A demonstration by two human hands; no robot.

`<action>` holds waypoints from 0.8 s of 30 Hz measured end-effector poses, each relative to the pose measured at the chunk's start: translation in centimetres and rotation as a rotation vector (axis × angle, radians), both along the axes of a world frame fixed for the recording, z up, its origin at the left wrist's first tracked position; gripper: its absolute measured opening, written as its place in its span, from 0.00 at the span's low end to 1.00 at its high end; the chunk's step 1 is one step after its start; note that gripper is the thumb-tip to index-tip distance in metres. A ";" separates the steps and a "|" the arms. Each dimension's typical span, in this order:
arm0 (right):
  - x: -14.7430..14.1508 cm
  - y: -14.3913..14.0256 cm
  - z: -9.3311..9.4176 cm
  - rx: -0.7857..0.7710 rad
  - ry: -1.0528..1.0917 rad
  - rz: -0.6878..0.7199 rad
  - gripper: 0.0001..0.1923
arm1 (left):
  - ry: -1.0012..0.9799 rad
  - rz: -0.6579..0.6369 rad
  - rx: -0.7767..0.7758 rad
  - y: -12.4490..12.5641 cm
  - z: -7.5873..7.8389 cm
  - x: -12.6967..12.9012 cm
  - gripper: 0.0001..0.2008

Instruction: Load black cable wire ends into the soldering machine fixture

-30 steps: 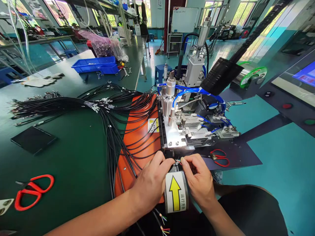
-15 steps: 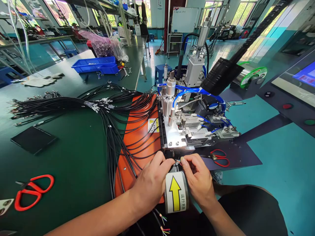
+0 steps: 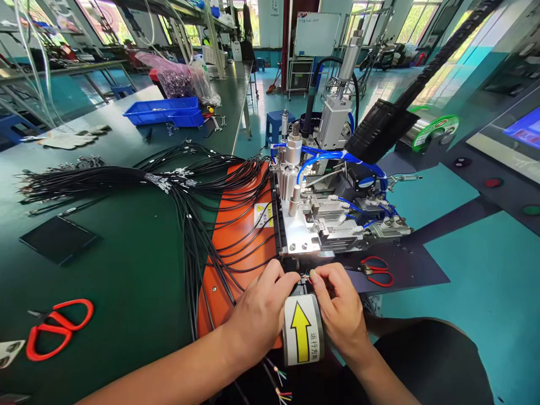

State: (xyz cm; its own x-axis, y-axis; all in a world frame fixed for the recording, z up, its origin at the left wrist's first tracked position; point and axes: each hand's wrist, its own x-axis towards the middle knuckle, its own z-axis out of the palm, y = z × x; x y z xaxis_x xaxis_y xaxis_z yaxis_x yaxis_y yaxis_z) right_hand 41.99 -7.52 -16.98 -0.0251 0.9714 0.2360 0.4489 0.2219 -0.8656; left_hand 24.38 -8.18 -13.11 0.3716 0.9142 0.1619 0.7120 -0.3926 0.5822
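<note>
From the head view, the left hand point(image 3: 261, 312) and the right hand point(image 3: 340, 312) are seen drawn together at the front edge of the machine point(image 3: 320, 225), just above a label with a yellow arrow point(image 3: 300, 332). The fingers of both hands are pinched on the thin coloured wire ends point(image 3: 305, 276) of a black cable, held at the machine's mouth; the grip itself is small and partly hidden, so it can only be judged as closed. More stripped cable ends point(image 3: 280, 388) hang below the wrists. A bundle of black cables point(image 3: 185, 191) lies across the orange mat point(image 3: 236, 236) on the green surface point(image 3: 126, 281). Fine strands could slip or cross if pinched unevenly, and fingertips so near the fixture could be caught.
</note>
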 end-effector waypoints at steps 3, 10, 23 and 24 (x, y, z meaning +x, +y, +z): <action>0.0 0.0 0.1 0.052 -0.015 0.007 0.07 | 0.008 0.002 0.004 0.0 0.0 -0.1 0.16; -0.1 0.1 0.2 0.119 -0.023 0.023 0.07 | -0.002 0.000 0.007 0.0 -0.2 -0.1 0.15; 0.1 0.1 0.3 0.054 -0.016 0.026 0.08 | 0.017 -0.003 0.011 0.0 0.0 0.0 0.16; 0.1 0.0 0.2 0.034 -0.013 0.020 0.08 | 0.016 -0.001 0.014 0.0 0.0 0.0 0.16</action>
